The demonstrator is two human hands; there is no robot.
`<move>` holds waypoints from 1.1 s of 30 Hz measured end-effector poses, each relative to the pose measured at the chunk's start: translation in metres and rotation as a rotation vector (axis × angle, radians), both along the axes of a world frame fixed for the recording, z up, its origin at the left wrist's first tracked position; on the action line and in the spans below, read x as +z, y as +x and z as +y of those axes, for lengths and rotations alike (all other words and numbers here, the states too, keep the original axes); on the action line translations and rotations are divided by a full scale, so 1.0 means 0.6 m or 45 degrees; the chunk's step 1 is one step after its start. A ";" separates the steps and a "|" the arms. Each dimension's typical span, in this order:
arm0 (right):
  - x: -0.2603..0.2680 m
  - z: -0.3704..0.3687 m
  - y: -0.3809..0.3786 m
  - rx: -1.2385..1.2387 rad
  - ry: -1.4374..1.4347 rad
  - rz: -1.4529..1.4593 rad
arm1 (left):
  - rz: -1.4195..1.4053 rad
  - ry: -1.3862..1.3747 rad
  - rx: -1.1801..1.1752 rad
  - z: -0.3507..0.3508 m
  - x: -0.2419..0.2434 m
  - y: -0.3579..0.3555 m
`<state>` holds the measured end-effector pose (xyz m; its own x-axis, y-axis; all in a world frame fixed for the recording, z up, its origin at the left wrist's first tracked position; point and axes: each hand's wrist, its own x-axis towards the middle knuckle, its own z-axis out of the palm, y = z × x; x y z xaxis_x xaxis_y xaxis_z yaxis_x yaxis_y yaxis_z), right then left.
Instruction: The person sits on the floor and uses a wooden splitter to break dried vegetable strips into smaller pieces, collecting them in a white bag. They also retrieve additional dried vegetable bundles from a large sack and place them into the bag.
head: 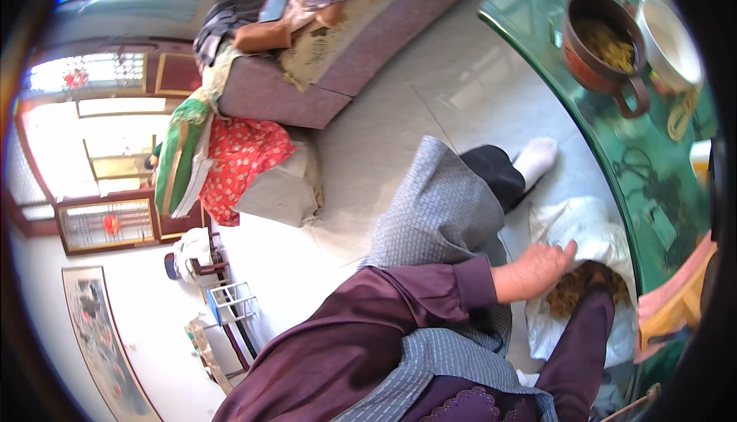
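Low between my knees and the glass table stands a white plastic sack (581, 229), its mouth open. Brown, chunky dried pieces (567, 295) lie inside it. My left hand (538, 272) is at the near rim of the sack, fingers curled against the plastic, apparently gripping it. My right hand (597, 277) reaches down into the sack's mouth among the brown pieces. Shadow and the sleeve hide most of its fingers, so what it holds does not show.
The green glass tabletop (622, 151) curves along the right. On it are a brown handled pot (599, 47) with yellowish contents, a white bowl (671, 45) and a cord loop (683, 114). A cloth-covered seat (282, 191) and a raised platform edge (276, 91) stand at left.
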<state>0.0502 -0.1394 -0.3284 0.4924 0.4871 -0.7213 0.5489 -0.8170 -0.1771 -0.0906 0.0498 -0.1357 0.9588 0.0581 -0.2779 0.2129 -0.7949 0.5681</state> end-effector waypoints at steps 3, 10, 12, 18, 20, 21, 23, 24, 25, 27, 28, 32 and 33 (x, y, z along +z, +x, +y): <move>-0.002 0.022 0.013 0.058 -0.041 0.003 | -0.013 0.003 0.083 -0.009 -0.004 -0.010; -0.004 0.029 0.033 0.073 -0.073 -0.002 | 0.080 -0.028 0.102 0.001 -0.001 -0.001; -0.003 0.019 0.037 0.061 -0.083 -0.001 | 0.146 -0.053 0.083 0.000 0.008 0.003; -0.005 0.035 0.048 0.048 -0.055 0.000 | 0.038 -0.041 0.131 0.011 0.012 0.000; 0.001 0.031 0.042 0.017 -0.051 0.005 | 0.074 -0.007 0.082 0.015 0.023 0.003; 0.003 0.039 0.047 0.038 -0.047 0.007 | 0.079 -0.008 0.097 0.018 0.023 0.002; 0.010 0.032 0.034 -0.001 -0.056 0.018 | 0.084 -0.003 0.011 0.024 0.024 0.005; 0.003 0.055 0.031 0.035 -0.025 0.036 | 0.115 0.009 0.045 0.026 0.027 0.006; 0.009 0.062 0.025 0.023 -0.017 0.043 | 0.139 0.011 0.037 0.031 0.032 0.009; 0.023 0.069 0.013 -0.002 -0.027 0.062 | 0.231 0.031 0.030 0.036 0.042 0.015; 0.033 0.065 0.006 -0.027 -0.065 0.081 | 0.225 0.024 0.052 0.038 0.033 0.013; 0.025 0.009 -0.037 -0.009 -0.297 0.226 | 0.113 -0.126 0.198 0.047 0.011 0.019; 0.040 -0.002 -0.052 -0.078 -0.239 0.181 | 0.035 -0.150 0.214 0.049 0.002 0.016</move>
